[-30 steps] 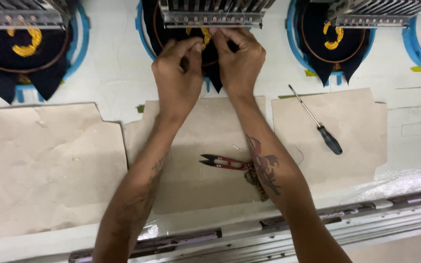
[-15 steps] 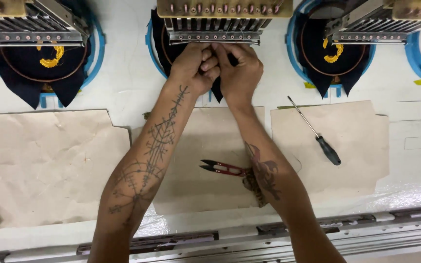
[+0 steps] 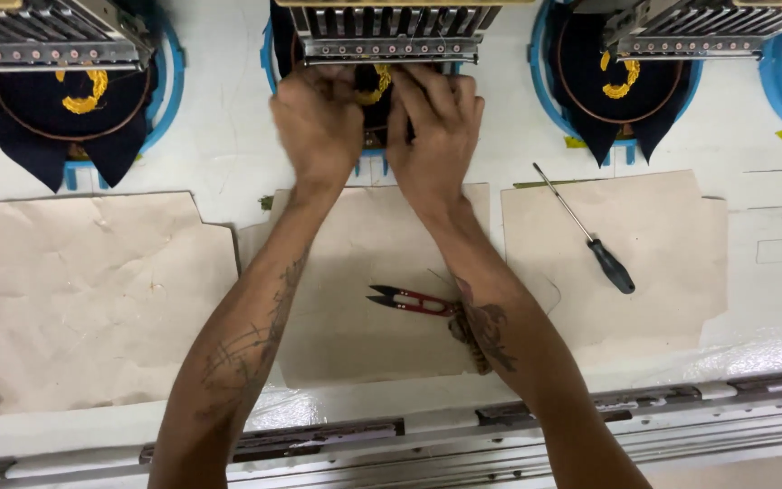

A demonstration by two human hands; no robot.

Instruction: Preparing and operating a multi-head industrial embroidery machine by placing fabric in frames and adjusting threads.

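Nearest edge: metal rail [image 3: 536, 426] running along the front of the white table [image 3: 228, 136], both forearms crossing over it. Next up, three sheets of tan backing paper [image 3: 92, 290] laid side by side, probably parked there to be handy for the hoops. On the middle sheet, red thread snips [image 3: 409, 301] lying flat, blades pointing left, half tucked under the right forearm, so within easy grab. On the right sheet, a black-handled screwdriver [image 3: 590, 240] set diagonally, well apart from either arm.

Further back, left hand [image 3: 319, 122] and right hand [image 3: 436, 127] close together, fingers curled and bunched on the dark fabric [image 3: 377, 113] in the middle blue hoop [image 3: 269, 54], right at the yellow stitching [image 3: 375, 91]. Looks like pinching or tugging something small there; can't tell exactly what's between the fingertips.

Tight spot overall: the needle head [image 3: 391, 32] hangs right over the knuckles, barely any room upward. Plenty of room sideways, though, bare table between this hoop and the neighbouring hoops left [image 3: 160, 109] and right [image 3: 545, 100], each holding dark cloth with yellow embroidery.
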